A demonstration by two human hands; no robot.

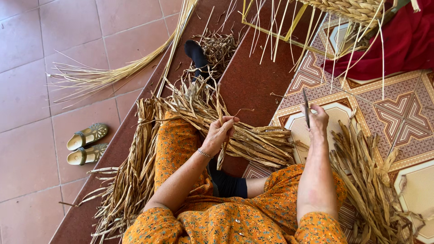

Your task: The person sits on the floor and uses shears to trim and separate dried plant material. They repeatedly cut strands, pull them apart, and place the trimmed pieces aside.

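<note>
I see the left hand point(220, 131) raised ahead of the lap, fingers curled shut, thumb toward twelve o'clock, wrist bent, forearm running back toward seven o'clock. The right hand point(318, 121) sits at three o'clock from it, fingers pinched closed, forearm extending straight back toward six o'clock.

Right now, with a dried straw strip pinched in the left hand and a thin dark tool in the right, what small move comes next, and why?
Probably bring the right hand and its thin dark tool across to the dried straw strip hanging from the left hand: tool and strip are apart.
</note>
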